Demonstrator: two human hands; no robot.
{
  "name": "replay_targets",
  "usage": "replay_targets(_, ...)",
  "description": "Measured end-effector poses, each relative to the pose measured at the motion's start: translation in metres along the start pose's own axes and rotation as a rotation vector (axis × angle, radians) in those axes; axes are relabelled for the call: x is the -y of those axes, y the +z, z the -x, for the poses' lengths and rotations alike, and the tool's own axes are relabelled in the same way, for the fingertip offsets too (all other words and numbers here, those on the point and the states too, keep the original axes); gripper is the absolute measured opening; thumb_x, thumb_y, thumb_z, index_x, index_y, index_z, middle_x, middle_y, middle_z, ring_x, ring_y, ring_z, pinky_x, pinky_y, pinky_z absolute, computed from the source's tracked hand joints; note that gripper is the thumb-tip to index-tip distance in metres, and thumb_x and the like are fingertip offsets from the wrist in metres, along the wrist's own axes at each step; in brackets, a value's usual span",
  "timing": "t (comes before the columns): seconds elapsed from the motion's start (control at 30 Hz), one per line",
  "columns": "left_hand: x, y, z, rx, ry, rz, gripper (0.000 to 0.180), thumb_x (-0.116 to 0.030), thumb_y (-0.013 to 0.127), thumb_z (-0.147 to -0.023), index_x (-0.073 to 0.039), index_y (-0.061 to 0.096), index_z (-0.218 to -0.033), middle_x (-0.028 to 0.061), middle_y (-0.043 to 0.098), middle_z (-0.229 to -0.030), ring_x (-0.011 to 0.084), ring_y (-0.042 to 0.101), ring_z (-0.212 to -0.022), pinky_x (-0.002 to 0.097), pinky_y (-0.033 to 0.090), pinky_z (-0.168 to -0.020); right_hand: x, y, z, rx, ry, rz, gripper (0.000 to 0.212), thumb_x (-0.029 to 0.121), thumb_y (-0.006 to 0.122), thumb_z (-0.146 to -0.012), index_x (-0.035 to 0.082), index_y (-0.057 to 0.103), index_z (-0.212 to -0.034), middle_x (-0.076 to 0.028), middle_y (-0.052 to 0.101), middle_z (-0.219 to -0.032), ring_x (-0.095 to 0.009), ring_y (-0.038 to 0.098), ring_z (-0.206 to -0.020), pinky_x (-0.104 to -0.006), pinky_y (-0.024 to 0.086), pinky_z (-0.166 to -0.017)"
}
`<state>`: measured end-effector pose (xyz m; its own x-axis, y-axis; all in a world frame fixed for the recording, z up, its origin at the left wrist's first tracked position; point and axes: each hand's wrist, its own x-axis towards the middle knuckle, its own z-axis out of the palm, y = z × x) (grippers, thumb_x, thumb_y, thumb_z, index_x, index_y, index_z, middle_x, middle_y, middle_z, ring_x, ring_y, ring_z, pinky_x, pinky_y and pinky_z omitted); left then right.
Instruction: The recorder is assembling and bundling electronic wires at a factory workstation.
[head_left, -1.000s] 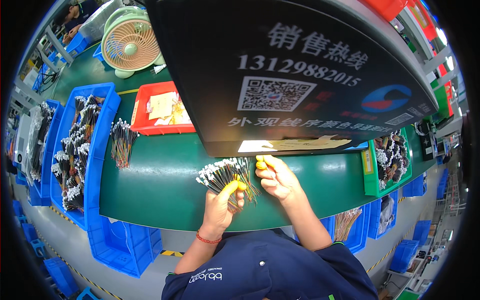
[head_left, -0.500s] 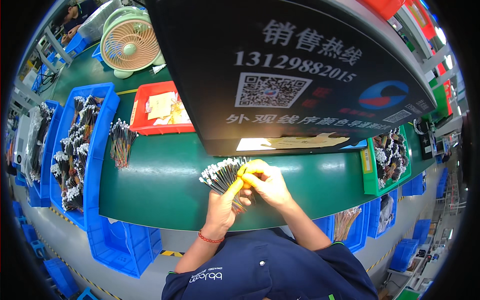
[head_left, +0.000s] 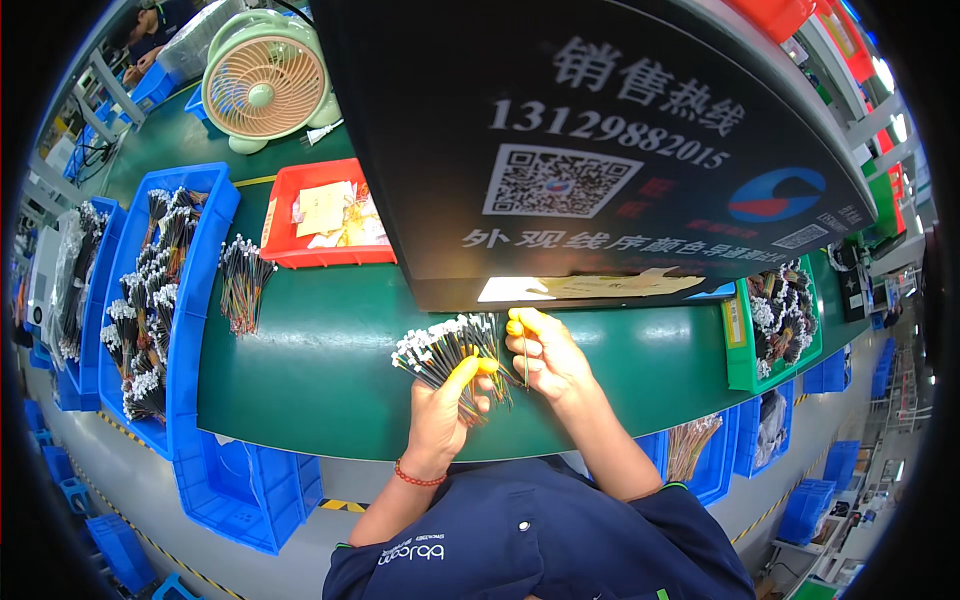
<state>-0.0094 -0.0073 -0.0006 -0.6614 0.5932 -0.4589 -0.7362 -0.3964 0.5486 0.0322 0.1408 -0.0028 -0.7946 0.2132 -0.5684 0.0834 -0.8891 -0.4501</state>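
My left hand (head_left: pixel 446 402) is closed round a bundle of wire harnesses (head_left: pixel 440 350), its thumb in a yellow finger cot. The bundle fans out with white connectors at the far end, dark sleeves below them and coloured wire ends near my palm. Just right of it, my right hand (head_left: pixel 548 358) pinches a single thin wire harness (head_left: pixel 526 362) between yellow-covered fingertips; it hangs down in front of the palm. Both hands are above the green table mat (head_left: pixel 330 370), below the lower edge of a big black machine housing (head_left: pixel 420 200).
Left of me, a blue bin (head_left: pixel 205 270) holds many harnesses, with a loose bundle (head_left: pixel 243 285) beside it. A red tray (head_left: pixel 285 250) with papers and a fan (head_left: pixel 262 95) stand farther back. On the right is a green bin (head_left: pixel 742 365) of harnesses. Blue crates (head_left: pixel 240 490) sit below the table edge.
My right hand has drawn away to the right from the bundle, with one harness in its fingertips. The left hand keeps the bundle in nearly the same place.
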Motion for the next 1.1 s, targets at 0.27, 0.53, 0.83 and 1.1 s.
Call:
replay_targets(0.27, 0.006, 0.004, -0.001, 0.005, 0.002, 0.012, 0.016, -0.002, 0.053, -0.08, 0.0, 0.054, -0.095, 0.0096, 0.06, -0.081, 0.0157, 0.059, -0.065, 0.0222, 0.048, -0.043, -0.019, 0.009, 0.01, 0.148, -0.698, 0.925, 0.012, 0.013, 0.059, -0.077, 0.001, 0.058, -0.079, -0.005, 0.054, -0.071, -0.004, 0.039, -0.045, -0.017, 0.031, -0.037)
replay_targets(0.53, 0.0, 0.002, 0.0, -0.038, -0.041, -0.001, 0.011, -0.005, 0.054, -0.08, 0.0, 0.055, -0.09, 0.0094, 0.06, -0.078, 0.0149, 0.058, -0.063, 0.0222, 0.046, -0.041, 0.008, 0.005, 0.004, 0.048, 0.067, 0.013, 0.015, 0.018, 0.049, -0.084, 0.003, 0.051, -0.08, -0.002, 0.048, -0.065, -0.002, 0.033, -0.042, -0.0137, 0.024, -0.029)
replay_targets(0.83, -0.001, 0.0, -0.001, -0.034, -0.049, -0.023, 0.013, -0.005, 0.053, -0.08, -0.001, 0.054, -0.093, 0.0095, 0.06, -0.076, 0.0144, 0.058, -0.061, 0.0221, 0.045, -0.04, 0.007, 0.004, 0.004, 0.12, 0.111, -0.045, 0.014, 0.017, 0.052, -0.082, 0.003, 0.053, -0.08, -0.001, 0.051, -0.069, -0.001, 0.039, -0.045, -0.0141, 0.029, -0.032)
replay_targets(1.1, 0.005, 0.007, 0.0, -0.017, -0.033, -0.006, 0.016, -0.006, 0.053, -0.081, -0.001, 0.053, -0.096, 0.0098, 0.06, -0.079, 0.014, 0.058, -0.061, 0.0209, 0.044, -0.039, -0.007, 0.018, 0.019, 0.113, -0.341, 0.629, 0.016, 0.015, 0.052, -0.082, -0.001, 0.055, -0.081, -0.003, 0.05, -0.067, -0.004, 0.038, -0.047, -0.017, 0.029, -0.034)
